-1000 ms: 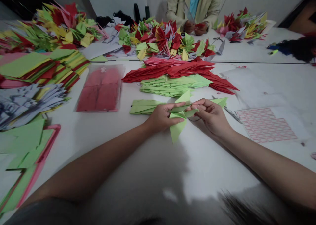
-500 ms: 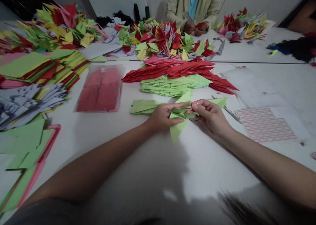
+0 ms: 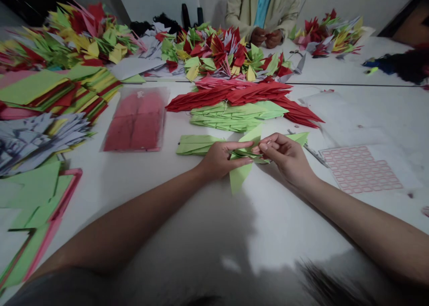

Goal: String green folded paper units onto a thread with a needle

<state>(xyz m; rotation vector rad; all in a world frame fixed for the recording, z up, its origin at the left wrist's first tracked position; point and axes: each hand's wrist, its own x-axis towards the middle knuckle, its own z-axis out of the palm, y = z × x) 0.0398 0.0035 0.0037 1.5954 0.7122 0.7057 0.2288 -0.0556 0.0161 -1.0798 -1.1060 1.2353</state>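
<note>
Between my hands is a light green folded-paper crane (image 3: pixel 240 177), its wings pointing up and down in the view. My left hand (image 3: pixel 223 159) grips it from the left, thumb below and index finger above. The fingers of my right hand (image 3: pixel 283 155) pinch together at its right side; a thin shiny bit shows at the fingertips, too small to name. Green folded strips (image 3: pixel 197 145) lie left of my left hand. Beyond my hands rest a stack of green folded paper (image 3: pixel 234 117) and a row of red folded paper (image 3: pixel 258 93).
A plastic packet of red paper (image 3: pixel 136 120) lies to the left, near piled coloured sheets (image 3: pixel 36 89). Scissors (image 3: pixel 315 154) and a red-outlined label sheet (image 3: pixel 362 169) sit at right. Heaps of colourful folded paper (image 3: pixel 217 51) stand farther back, before another person's hands (image 3: pixel 266 37).
My right fingers have shifted slightly at the crane's side, and the crane has tilted a little. Across the table, the other person's hands have drawn together.
</note>
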